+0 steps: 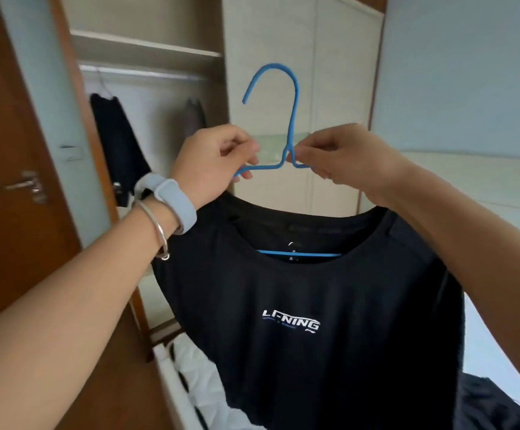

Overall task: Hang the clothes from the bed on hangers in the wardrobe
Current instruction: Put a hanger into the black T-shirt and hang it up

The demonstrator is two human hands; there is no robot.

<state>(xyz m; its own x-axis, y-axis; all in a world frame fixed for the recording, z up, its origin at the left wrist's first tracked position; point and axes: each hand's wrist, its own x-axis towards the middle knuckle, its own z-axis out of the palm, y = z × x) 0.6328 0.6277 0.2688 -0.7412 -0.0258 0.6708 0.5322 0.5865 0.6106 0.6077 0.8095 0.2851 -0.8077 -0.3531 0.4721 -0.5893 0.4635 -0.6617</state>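
A black T-shirt with a white chest logo hangs on a blue hanger held up in the middle of the head view. My left hand pinches the hanger's left shoulder just beside the neck. My right hand pinches the right shoulder close to the stem. The hook points up and curls left, in front of a pale wardrobe door. The open wardrobe section with its rail lies up and to the left of the hanger.
Two dark garments hang from the rail inside the open wardrobe. A brown room door with a metal handle stands at the far left. Dark clothes lie on the bed at the lower right. White bedding shows below the shirt.
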